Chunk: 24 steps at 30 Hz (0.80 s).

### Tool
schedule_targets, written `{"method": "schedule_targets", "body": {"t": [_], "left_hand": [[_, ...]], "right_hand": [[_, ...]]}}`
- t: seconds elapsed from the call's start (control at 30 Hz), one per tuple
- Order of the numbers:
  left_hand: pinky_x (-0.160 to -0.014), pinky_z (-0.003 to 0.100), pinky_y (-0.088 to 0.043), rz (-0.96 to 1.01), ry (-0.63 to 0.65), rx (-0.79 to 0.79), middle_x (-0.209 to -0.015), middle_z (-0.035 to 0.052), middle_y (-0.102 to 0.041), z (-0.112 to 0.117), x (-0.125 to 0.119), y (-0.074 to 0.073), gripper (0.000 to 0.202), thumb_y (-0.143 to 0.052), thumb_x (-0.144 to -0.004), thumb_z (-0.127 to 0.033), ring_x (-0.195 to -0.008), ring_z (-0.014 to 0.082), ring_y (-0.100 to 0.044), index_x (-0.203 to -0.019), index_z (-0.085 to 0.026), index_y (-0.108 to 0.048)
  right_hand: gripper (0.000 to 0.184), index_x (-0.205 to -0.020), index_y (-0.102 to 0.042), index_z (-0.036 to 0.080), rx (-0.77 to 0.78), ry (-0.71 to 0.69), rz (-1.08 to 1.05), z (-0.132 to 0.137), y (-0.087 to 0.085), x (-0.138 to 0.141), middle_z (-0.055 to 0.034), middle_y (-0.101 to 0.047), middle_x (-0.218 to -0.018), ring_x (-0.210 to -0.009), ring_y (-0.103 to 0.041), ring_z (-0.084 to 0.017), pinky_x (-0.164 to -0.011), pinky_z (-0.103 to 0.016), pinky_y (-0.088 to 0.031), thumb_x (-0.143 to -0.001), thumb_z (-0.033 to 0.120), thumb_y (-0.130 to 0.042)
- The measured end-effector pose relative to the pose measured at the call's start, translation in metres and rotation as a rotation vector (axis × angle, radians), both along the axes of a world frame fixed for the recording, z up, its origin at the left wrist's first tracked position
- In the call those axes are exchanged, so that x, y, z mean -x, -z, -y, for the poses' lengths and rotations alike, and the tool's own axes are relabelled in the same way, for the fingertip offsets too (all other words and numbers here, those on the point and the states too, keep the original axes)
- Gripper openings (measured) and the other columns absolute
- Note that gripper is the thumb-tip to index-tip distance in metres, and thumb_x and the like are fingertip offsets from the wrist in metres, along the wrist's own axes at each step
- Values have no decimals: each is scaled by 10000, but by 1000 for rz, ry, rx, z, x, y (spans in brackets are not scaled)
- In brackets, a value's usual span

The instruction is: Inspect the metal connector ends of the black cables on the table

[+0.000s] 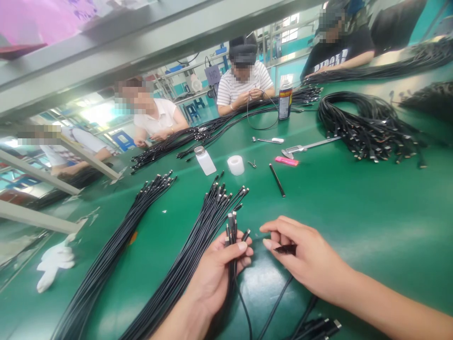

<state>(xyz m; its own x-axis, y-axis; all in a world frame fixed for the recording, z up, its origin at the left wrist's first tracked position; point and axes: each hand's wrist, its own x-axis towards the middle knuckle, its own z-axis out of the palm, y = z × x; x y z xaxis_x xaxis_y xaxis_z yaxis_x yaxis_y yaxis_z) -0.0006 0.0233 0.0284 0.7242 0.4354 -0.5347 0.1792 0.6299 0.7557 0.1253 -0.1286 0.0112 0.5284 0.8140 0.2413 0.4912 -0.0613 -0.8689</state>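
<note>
My left hand [226, 264] is closed around a small bunch of black USB cables [231, 229], their metal plugs pointing up past the thumb. Just to its right, my right hand [304, 250] has its thumb and index fingertip apart. A short, dark pointed object [286, 249] is tucked against its curled fingers; I cannot make out its kind. Left of my hands lie a large cable bundle [187, 245] and another cable bundle [116, 255], with their plugs toward the far side. More black plugs [318, 327] show at the bottom edge, below my right hand.
On the green table [371, 222] lie a white bottle [205, 160], a tape roll [235, 165], a black pen [277, 180], a pink case [286, 161], calipers [311, 147] and a white glove [56, 264]. A spray can [285, 100] stands farther back. Several people sit opposite, among cable piles [368, 127].
</note>
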Motion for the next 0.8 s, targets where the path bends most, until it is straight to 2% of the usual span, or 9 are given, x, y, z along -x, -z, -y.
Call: {"method": "schedule_targets", "body": {"t": [0.1, 0.17, 0.3, 0.4, 0.53, 0.67, 0.8], "left_hand": [[-699, 250, -558, 12, -97, -3, -952, 75, -703, -4, -1, 4, 296, -825, -658, -40, -767, 145, -660, -881, -140, -658], [-702, 247, -557, 28, -111, -19, -942, 72, -699, -5, -1, 6, 274, -831, -674, -65, -777, 140, -652, -870, -137, -654], [-709, 236, -540, 52, -90, -63, -900, 65, -688, -7, -1, 6, 236, -833, -723, -163, -774, 125, -627, -873, -129, -653], [-694, 228, -515, 49, -68, -84, -858, 48, -674, -7, -2, 4, 285, -853, -699, -182, -731, 113, -603, -876, -135, -635], [-633, 187, -441, 75, -13, -207, -746, -18, -591, -4, -1, 3, 306, -856, -690, -191, -651, 78, -525, -833, -149, -589], [-554, 184, -367, 65, 31, -336, -679, -46, -516, 3, 0, 4, 322, -847, -693, -225, -578, 63, -424, -744, -148, -539], [-507, 190, -334, 31, 61, -352, -612, -50, -499, 8, -1, 4, 366, -859, -665, -267, -526, 64, -398, -700, -154, -512]], "right_hand": [[243, -999, -623, 202, 125, -10, 34, 0, 1, -2, -12, -575, -841, -750, -563, -154, -685, -286, -445, -833, 43, -544], [267, -964, -623, 205, 240, -22, 62, 1, 2, -2, -14, -589, -862, -767, -572, -165, -705, -301, -445, -797, 10, -550], [178, -964, -619, 212, 364, -54, 95, 2, 5, -3, -17, -605, -889, -791, -594, -188, -742, -335, -455, -833, 94, -592], [99, -987, -626, 214, 348, -63, 73, 1, 4, -2, -25, -612, -918, -830, -602, -199, -771, -352, -464, -889, 215, -616], [160, -1067, -640, 212, 263, -82, 4, 1, -3, -2, -43, -619, -981, -881, -605, -194, -799, -352, -478, -937, 292, -590], [264, -1170, -653, 221, 148, -116, -7, 2, -9, -3, -57, -626, -982, -918, -603, -189, -843, -354, -484, -1010, 307, -463], [296, -1244, -633, 225, 75, -102, 8, 3, -9, -3, -55, -627, -950, -871, -601, -181, -802, -339, -496, -1006, 289, -469]]}}
